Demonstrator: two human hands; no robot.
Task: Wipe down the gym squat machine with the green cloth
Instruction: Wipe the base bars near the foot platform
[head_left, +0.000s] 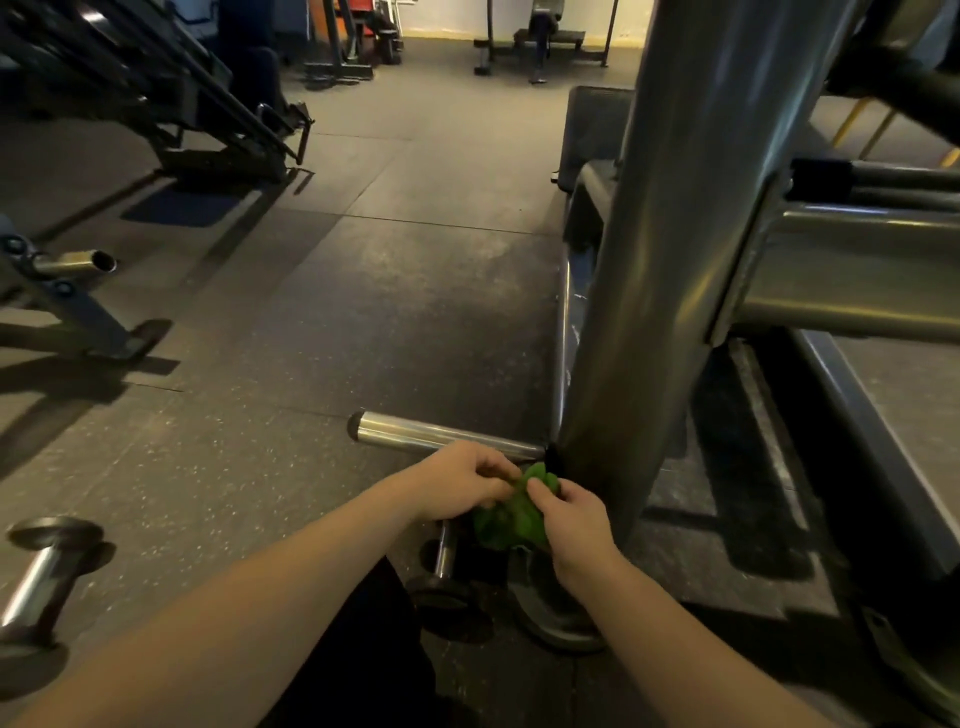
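Dim gym lighting falls on a dark, speckled rubber floor (322, 322) laid in large tiles. Seen from the head camera, two bare forearms reach forward and meet low in the middle. Both hands hold a crumpled green cloth (511, 514) between them: the left hand (462, 486) pinches its upper edge with curled fingers, and the right hand (574, 519) grips its right side, thumb on top. The cloth sits just in front of the base of a thick grey steel post (670, 249), part of the squat machine, which rises steeply out of the top of the view. A shiny chrome peg (441, 435) sticks out sideways from the post's foot, just above the left hand. To the right, a bracket (748, 260) joins the post to a horizontal grey beam (857, 291). Below the hands stands a dumbbell (444, 566) on end. Another dumbbell (44, 582) lies at the lower left. At the upper left is a dark angled machine (171, 98) and further equipment stands against the bright far wall (447, 15).
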